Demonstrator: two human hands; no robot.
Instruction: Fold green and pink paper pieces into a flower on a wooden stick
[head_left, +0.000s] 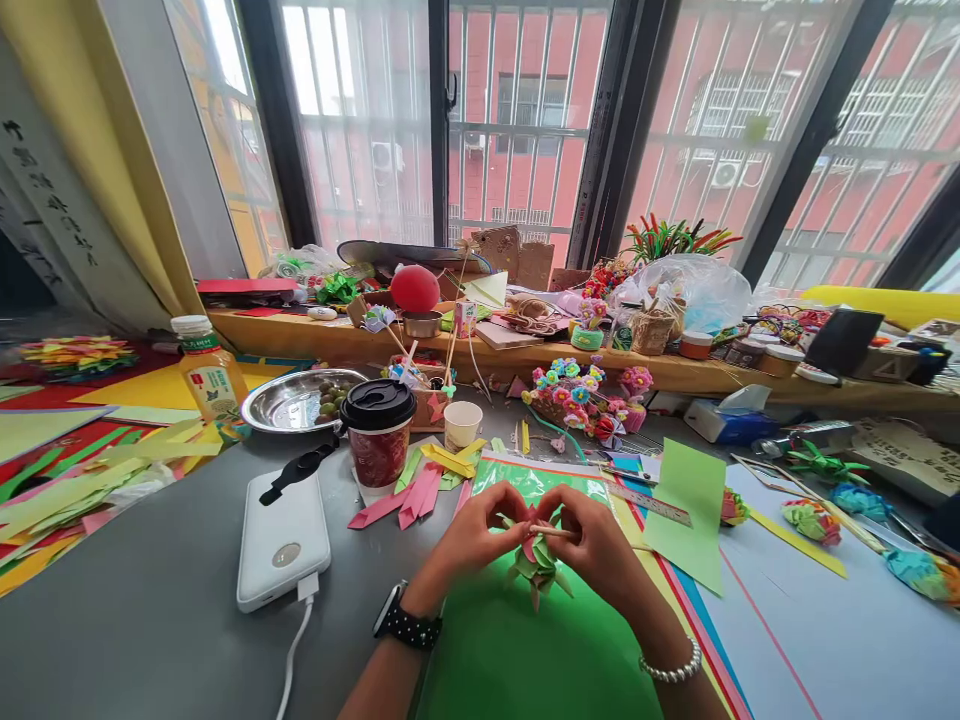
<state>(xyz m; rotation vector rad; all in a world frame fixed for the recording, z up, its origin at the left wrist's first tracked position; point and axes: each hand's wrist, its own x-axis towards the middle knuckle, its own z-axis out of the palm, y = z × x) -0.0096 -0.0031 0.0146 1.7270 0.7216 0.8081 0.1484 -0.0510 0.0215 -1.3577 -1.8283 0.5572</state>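
Note:
Just above the green mat point(525, 660), a folded paper flower point(538, 572) with green petals and a pink part hangs between my hands. My left hand point(484, 530) is closed, thumb and fingers pinching the flower's pink upper part. In my right hand point(589, 535), also closed, is a thin pale wooden stick point(553, 531) whose tip reaches the pink paper. The fingers of both hands nearly meet there and hide part of the flower. To the left lie folded pink paper strips point(420, 495) and yellow strips point(454, 458).
A lidded coffee cup point(380, 440), paper cup point(463, 425), metal plate point(266, 405) and white power bank point(283, 545) with a cable stand left. Green paper point(686, 515), a ruler point(649, 503) and paper flowers point(814, 522) lie right. Behind are crocheted flowers point(574, 390) and a crowded ledge point(495, 352).

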